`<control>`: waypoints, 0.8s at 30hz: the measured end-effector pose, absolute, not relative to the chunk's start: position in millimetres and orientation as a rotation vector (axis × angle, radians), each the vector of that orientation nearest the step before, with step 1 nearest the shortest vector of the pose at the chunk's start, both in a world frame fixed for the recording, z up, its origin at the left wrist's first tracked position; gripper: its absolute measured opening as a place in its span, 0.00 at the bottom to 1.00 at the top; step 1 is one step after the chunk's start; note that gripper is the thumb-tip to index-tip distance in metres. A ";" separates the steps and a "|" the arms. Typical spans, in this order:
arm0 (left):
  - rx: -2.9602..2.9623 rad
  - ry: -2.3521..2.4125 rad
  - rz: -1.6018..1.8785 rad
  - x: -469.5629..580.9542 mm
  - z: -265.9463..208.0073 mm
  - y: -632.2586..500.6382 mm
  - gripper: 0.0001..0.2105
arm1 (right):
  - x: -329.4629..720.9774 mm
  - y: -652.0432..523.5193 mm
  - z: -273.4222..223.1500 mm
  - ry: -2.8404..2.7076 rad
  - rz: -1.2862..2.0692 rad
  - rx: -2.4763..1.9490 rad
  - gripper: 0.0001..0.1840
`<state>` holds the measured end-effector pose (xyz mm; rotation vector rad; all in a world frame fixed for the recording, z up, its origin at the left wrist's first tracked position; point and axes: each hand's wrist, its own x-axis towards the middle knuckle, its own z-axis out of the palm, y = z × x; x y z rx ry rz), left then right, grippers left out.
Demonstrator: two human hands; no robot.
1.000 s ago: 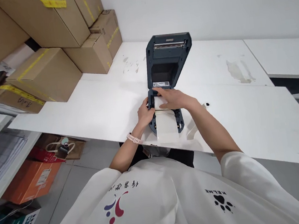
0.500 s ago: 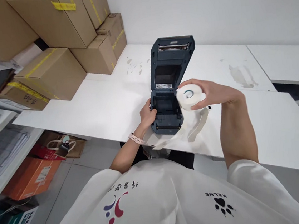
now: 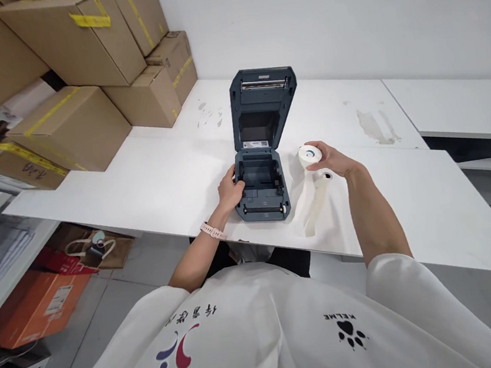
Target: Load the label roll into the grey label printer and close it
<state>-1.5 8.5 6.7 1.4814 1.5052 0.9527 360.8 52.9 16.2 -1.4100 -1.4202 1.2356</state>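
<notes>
A dark label printer (image 3: 261, 197) sits on the white table with its lid (image 3: 259, 108) swung up and its inner bay showing. My left hand (image 3: 230, 191) grips the printer's left wall, thumb over the rim. To the right of the printer, my right hand (image 3: 330, 159) is closed on a white label roll (image 3: 310, 155), whose loose strip trails down onto the table. Beside that strip lies a small roll with a dark core (image 3: 327, 176), with a pale strip (image 3: 314, 214) running toward the table's front edge.
Cardboard boxes (image 3: 83, 123) with yellow tape are stacked on the left of the white table (image 3: 173, 174). A white wall rises behind it. On the floor at left stand an orange box (image 3: 33, 305) and a bag. Peeled patches (image 3: 374, 125) mark the tabletop at right.
My right hand has carried the label roll away from the printer, to the right and lower toward the table. My left hand stays on the printer. The view has shifted slightly.
</notes>
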 end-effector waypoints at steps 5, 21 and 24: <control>1.463 1.517 0.949 -0.6 9.6 7.9 0.37 | 395.3 1.9 -1.7 -1.276 1.211 -1.289 0.41; 1.443 1.497 0.975 -1.1 0.1 9.3 0.38 | 262.1 11.2 102.8 -2.285 0.976 -1.123 0.27; 1.437 1.495 0.980 -1.1 -0.4 9.4 0.37 | 201.4 33.8 100.9 -2.678 0.615 -1.341 0.23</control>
